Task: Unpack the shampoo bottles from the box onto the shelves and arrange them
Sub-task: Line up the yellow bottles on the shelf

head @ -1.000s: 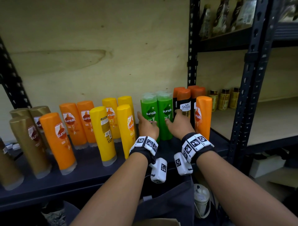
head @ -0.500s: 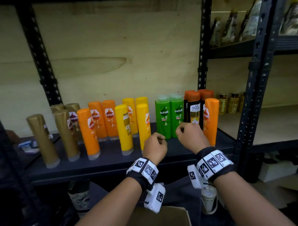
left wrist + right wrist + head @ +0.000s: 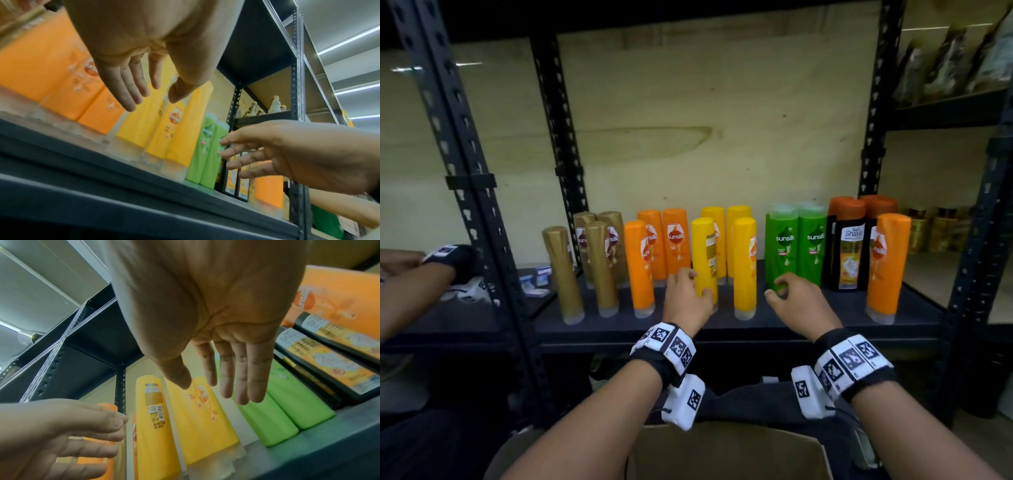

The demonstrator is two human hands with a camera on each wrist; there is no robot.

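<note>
Shampoo bottles stand in colour groups on the dark shelf [image 3: 791, 318]: gold [image 3: 599, 263], orange [image 3: 640, 267], yellow [image 3: 705, 257], green [image 3: 782, 246], black-and-orange [image 3: 851, 243], and one orange bottle [image 3: 887, 263] at the right end. My left hand [image 3: 693, 282] hovers in front of the front yellow bottle, fingers loose and holding nothing [image 3: 152, 97]. My right hand [image 3: 777, 289] hangs before the green bottles, fingers straight and also holding nothing [image 3: 213, 391]. The cardboard box [image 3: 722, 452] sits low between my forearms; its inside is hidden.
Black perforated uprights [image 3: 479, 212] [image 3: 873, 144] frame the bay. Another person's arm [image 3: 414, 284] reaches into the left bay near small packets [image 3: 537, 279]. Small amber bottles [image 3: 935, 233] stand in the right bay. Bare shelf lies along the front edge.
Both hands drew back from the green bottles and uncurled. My left hand shifted left to the yellow bottles. The view pulled back and shows more of the rack.
</note>
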